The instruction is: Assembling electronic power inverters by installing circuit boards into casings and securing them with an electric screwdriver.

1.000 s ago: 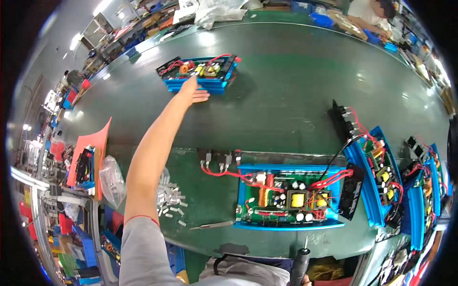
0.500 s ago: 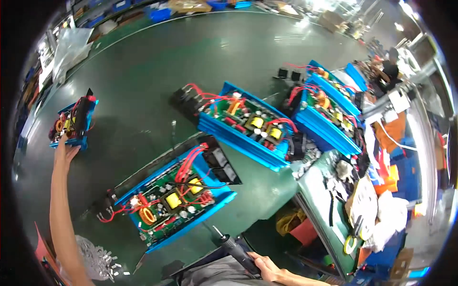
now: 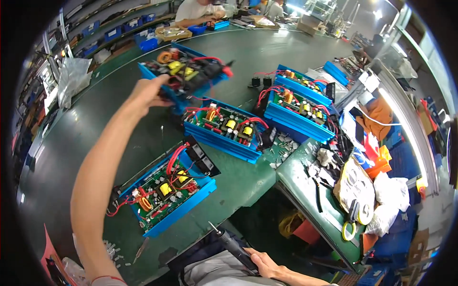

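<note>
My left hand (image 3: 145,97) grips the near left end of an open blue power inverter (image 3: 183,71), raised above the bench and slightly blurred. Yellow transformers, a copper coil and red wires show in its shell. Low in the picture, my right hand (image 3: 265,263) is wrapped round a dark electric screwdriver (image 3: 237,249), its bit pointing up and left. Another open inverter (image 3: 167,191) lies on the bench before me, black end panel (image 3: 201,157) at its far right corner. Beyond it sits a further inverter (image 3: 223,127), just below the raised one.
Further open inverters (image 3: 299,114) stand side by side at the right. On a side table (image 3: 300,183) are tape rolls (image 3: 349,231) and white bags. Small pale pieces (image 3: 286,147) are scattered near its corner. A person (image 3: 198,12) works across the green bench (image 3: 62,148).
My left hand has carried the inverter from the far left up and right, over the bench. The view has tilted up, showing people beyond. My right hand still grips the screwdriver.
</note>
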### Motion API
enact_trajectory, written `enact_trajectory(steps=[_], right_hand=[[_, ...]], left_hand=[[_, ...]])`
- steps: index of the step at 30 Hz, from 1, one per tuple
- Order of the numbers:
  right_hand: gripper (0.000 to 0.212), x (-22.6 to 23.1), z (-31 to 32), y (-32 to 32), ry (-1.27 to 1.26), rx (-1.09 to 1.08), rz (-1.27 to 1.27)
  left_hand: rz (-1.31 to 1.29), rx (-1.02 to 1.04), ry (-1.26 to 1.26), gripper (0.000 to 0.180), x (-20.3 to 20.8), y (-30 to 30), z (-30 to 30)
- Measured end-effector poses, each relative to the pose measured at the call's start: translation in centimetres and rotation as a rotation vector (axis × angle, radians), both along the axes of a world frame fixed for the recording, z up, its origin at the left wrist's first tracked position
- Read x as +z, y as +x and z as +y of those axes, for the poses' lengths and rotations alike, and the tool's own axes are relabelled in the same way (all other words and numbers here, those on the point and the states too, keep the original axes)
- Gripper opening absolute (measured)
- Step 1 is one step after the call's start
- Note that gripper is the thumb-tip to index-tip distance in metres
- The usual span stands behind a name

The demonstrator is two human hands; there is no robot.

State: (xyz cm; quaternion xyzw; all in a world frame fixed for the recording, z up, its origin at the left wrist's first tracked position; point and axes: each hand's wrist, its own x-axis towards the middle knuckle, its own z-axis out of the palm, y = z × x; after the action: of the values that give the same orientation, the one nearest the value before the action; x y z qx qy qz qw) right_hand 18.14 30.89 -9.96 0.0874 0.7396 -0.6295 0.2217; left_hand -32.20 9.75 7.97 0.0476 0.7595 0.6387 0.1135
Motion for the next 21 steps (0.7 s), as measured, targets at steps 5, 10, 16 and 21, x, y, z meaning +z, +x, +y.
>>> enact_trajectory(steps=[5,10,16,21], right_hand=[[0.058,-0.3,-0.1,1.9,-0.063,-0.051,-0.043],[0.051,3.1,-0.7,2.2,0.012,-0.241,-0.118],[0.051,4.5,-0.2,2.7,-0.016,-0.388,-0.136],[0.050,4.1,0.3,2.7,0.000,-0.439,-0.144]], left_hand=[[-0.014,-0.133,0.053,0.042,2.3,1.6,12.1],[0.176,-0.328,-0.021,0.055,3.5,2.6,22.1],[0.313,-0.458,-0.239,0.052,2.7,4.0,30.2],[0.288,-0.522,-0.358,0.050,1.2,4.4,33.1]])
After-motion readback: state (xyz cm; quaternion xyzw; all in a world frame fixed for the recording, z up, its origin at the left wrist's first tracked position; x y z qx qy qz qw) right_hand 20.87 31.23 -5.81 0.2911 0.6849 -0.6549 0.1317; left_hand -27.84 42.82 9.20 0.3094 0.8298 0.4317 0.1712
